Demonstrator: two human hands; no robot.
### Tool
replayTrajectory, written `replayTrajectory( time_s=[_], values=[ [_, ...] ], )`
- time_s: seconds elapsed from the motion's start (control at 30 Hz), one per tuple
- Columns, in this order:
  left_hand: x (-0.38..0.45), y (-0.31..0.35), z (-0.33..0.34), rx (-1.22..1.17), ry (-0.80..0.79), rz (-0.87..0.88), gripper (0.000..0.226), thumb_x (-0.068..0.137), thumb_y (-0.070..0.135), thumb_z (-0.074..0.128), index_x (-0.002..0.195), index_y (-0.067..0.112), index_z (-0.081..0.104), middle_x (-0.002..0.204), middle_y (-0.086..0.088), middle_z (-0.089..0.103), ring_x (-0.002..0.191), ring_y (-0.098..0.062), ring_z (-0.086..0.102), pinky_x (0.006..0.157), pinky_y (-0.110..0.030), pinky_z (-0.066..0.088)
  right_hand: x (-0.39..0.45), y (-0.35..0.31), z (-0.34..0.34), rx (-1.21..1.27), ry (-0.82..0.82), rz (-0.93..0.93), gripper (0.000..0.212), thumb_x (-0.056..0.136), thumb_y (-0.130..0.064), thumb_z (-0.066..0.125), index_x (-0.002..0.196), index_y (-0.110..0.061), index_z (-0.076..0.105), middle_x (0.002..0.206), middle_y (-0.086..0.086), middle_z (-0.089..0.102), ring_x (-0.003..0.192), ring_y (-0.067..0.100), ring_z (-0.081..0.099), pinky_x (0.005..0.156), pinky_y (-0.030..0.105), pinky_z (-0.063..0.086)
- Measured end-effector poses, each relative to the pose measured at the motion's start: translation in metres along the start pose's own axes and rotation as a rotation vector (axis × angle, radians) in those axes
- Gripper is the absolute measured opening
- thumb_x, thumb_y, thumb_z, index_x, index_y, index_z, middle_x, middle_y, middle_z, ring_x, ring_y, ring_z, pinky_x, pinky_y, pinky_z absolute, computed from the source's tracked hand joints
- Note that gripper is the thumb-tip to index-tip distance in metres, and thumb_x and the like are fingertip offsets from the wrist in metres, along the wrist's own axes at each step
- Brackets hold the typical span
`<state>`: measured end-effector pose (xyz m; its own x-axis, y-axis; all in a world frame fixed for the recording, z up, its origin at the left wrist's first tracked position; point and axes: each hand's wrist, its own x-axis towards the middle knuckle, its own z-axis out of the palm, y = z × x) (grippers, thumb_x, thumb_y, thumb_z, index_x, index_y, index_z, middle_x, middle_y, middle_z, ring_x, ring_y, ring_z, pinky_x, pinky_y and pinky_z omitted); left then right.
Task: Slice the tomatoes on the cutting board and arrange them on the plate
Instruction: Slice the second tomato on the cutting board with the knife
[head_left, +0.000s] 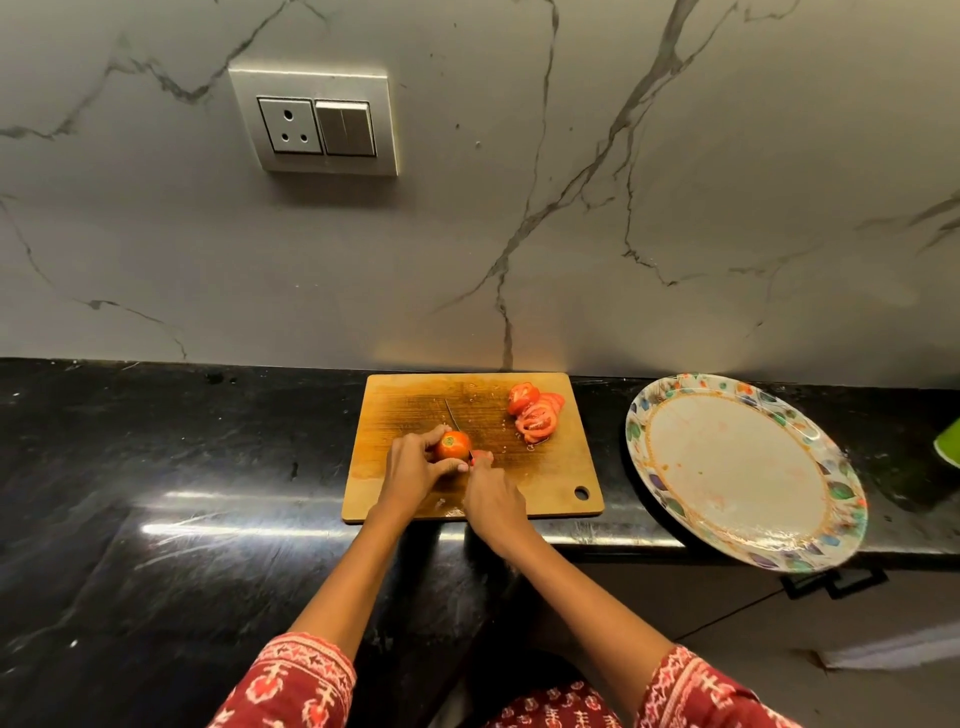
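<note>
Count: one whole red round tomato (453, 446), one fanned pile of red tomato slices (535, 415), one rectangular wooden cutting board (415, 410), one round floral-rimmed white plate (737, 467), one thin-bladed knife (451, 413).

Left hand (413, 467): fingers curled round whole tomato at board centre. Right hand (493, 493): closed on knife handle, blade against tomato. Slices at board's far right corner. Plate right of board, well apart, on black stone counter (182, 441).
</note>
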<state>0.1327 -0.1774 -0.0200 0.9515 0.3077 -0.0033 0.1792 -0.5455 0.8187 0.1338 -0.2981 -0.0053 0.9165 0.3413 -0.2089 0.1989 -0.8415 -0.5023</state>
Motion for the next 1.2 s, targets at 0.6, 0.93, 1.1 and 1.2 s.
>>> replayTrajectory(
  time_s=[0.6, 0.93, 1.1, 1.2],
  values=[
    [0.001, 0.001, -0.001, -0.010, 0.000, 0.002, 0.066, 0.066, 0.016, 0.081, 0.124, 0.000, 0.054, 0.127, -0.013, 0.057, 0.124, -0.023, 0.048, 0.099, -0.025, 0.038, -0.016, 0.014, 0.013, -0.079, -0.033, 0.009, 0.028, 0.098, -0.007, 0.029, 0.124, -0.003, 0.039, 0.119, 0.018, 0.056, 0.111, 0.035, 0.054, 0.086, 0.040, 0.043],
    [-0.005, -0.003, -0.006, -0.032, 0.011, 0.004, 0.063, 0.067, 0.011, 0.079, 0.124, -0.001, 0.054, 0.125, -0.013, 0.057, 0.116, -0.013, 0.046, 0.092, -0.019, 0.035, -0.035, 0.025, 0.018, -0.151, -0.047, 0.028, 0.025, 0.100, -0.009, 0.026, 0.122, -0.007, 0.038, 0.118, 0.015, 0.057, 0.111, 0.034, 0.054, 0.084, 0.040, 0.043],
    [-0.006, 0.001, -0.004, 0.041, -0.028, 0.048, 0.060, 0.068, 0.016, 0.079, 0.122, 0.003, 0.056, 0.126, -0.012, 0.057, 0.118, -0.021, 0.050, 0.093, -0.016, 0.034, -0.025, 0.020, 0.002, 0.056, 0.035, 0.023, 0.026, 0.101, -0.019, 0.028, 0.114, -0.004, 0.044, 0.107, 0.018, 0.060, 0.101, 0.036, 0.058, 0.067, 0.033, 0.034],
    [-0.004, 0.001, -0.004, 0.056, -0.051, 0.063, 0.058, 0.072, 0.016, 0.076, 0.124, 0.004, 0.054, 0.128, -0.012, 0.055, 0.120, -0.020, 0.049, 0.093, -0.014, 0.031, -0.025, 0.018, -0.007, 0.084, 0.089, -0.016, 0.028, 0.101, -0.023, 0.028, 0.112, -0.004, 0.046, 0.101, 0.017, 0.061, 0.095, 0.036, 0.059, 0.064, 0.032, 0.034]
  ],
)
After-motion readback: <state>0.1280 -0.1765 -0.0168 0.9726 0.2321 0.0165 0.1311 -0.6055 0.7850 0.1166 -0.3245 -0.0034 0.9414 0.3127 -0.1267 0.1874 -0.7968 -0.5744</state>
